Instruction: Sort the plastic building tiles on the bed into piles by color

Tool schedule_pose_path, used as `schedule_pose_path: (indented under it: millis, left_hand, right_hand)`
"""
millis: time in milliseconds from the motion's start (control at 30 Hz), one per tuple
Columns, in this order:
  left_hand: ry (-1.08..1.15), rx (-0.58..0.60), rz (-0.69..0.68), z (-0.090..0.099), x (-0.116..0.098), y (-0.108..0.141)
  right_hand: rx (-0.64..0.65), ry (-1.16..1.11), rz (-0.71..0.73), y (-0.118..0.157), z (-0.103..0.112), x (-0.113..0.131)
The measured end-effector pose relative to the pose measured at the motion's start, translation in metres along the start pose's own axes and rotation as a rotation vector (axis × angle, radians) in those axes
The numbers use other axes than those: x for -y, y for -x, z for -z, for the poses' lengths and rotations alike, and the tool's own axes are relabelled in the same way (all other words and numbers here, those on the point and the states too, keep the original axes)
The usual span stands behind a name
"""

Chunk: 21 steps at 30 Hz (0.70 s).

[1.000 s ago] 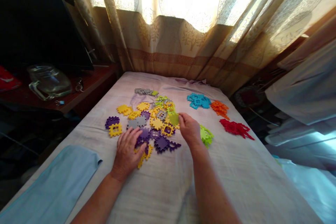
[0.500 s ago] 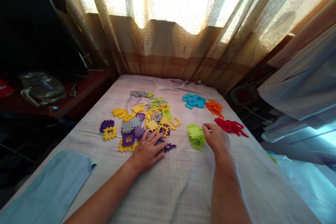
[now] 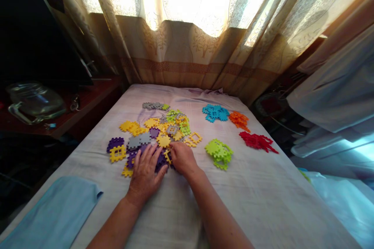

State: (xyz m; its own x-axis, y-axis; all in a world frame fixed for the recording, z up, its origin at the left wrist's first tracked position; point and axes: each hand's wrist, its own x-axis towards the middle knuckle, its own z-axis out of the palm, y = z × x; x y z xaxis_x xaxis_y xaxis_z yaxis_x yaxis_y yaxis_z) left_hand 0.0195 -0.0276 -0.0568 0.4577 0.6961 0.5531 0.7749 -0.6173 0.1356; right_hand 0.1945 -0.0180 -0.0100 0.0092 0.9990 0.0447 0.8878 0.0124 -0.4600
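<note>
My left hand (image 3: 146, 171) lies with fingers spread on purple interlocking tiles (image 3: 160, 160) at the near side of a mixed pile. Beside it, my right hand (image 3: 183, 157) reaches into the same pile with its fingers curled at the edge of yellow tiles (image 3: 167, 156); whether it grips one is hidden. The pile also holds grey tiles (image 3: 139, 140), a solid yellow tile (image 3: 163, 140) and light green tiles (image 3: 184, 127). A separate lime green heap (image 3: 219, 153) sits to the right of my right hand.
Sorted heaps lie farther right: blue tiles (image 3: 215, 112), orange tiles (image 3: 239, 120) and red tiles (image 3: 258, 141). A folded blue cloth (image 3: 52, 210) rests at the bed's left. A glass jug (image 3: 37, 103) stands on the side table (image 3: 68, 118). Curtains (image 3: 181, 46) hang behind.
My right hand has moved left from the lime green heap to the mixed pile. My left hand has shifted a little left and nearer, and purple and grey tiles have moved left.
</note>
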Motion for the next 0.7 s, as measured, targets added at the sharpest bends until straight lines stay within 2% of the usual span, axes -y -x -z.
schedule_pose_path:
  millis: [100,267,367,500,700]
  left_hand:
    - [0.001,0.024,-0.013,-0.001,0.001,-0.002]
    - [0.001,0.136,-0.036,-0.001,-0.005,-0.004]
    - [-0.010,0.151,-0.019,0.001,-0.007,-0.005]
    - [-0.010,0.155,-0.014,0.001,-0.007,-0.006]
    - [-0.011,0.160,-0.020,0.000,-0.006,-0.005]
  right_hand:
    - [-0.008,-0.105,0.047,-0.008,-0.002,-0.001]
    - [-0.148,0.018,-0.259,-0.035,0.024,-0.027]
    - [-0.154,0.136,-0.398,-0.052,0.037,-0.045]
    - [-0.128,0.174,-0.448,-0.069,0.035,-0.057]
    - [-0.142,0.118,-0.493,-0.080,0.031,-0.056]
